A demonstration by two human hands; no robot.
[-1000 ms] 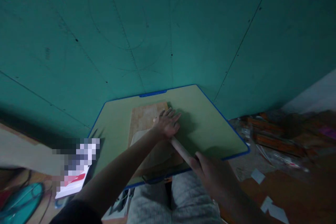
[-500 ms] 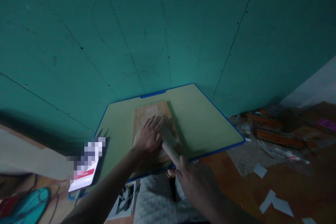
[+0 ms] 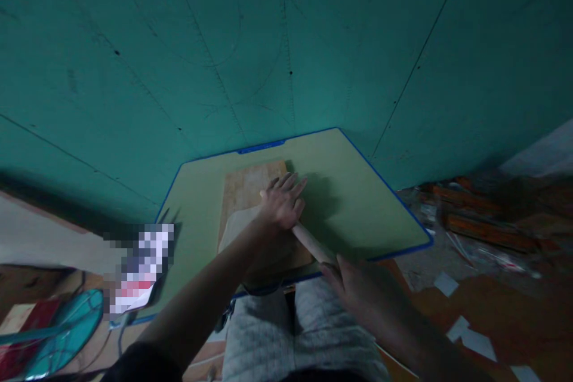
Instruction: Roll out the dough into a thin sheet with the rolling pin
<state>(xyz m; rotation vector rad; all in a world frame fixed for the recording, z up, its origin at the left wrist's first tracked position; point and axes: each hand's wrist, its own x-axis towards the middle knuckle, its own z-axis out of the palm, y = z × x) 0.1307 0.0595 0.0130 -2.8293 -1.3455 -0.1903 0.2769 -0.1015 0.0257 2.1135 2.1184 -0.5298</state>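
Observation:
A pale wooden rolling pin point(image 3: 313, 243) lies slantwise over a wooden board point(image 3: 244, 184). My left hand point(image 3: 283, 202) rests palm down on top of the pin, fingers stretched out and spread toward the board's right edge. Around the pin's near right end, the fingers of my right hand point(image 3: 353, 280) are closed. A thin pale sheet that looks like dough point(image 3: 239, 224) covers the board's left part. My left forearm hides some of this sheet, and the pin's middle is under my left hand.
The board sits on a pale green folding table point(image 3: 358, 191) with a blue rim, against a green wall point(image 3: 313, 42). A partly pixelated device point(image 3: 134, 295) with a cable stands at the table's left. A teal round stool point(image 3: 67, 334) and scattered white papers point(image 3: 478, 343) lie lower.
Both hands have moved right with the rolling pin. The pale sheet, earlier showing right of my left hand, now shows at the board's left. The view has tilted slightly.

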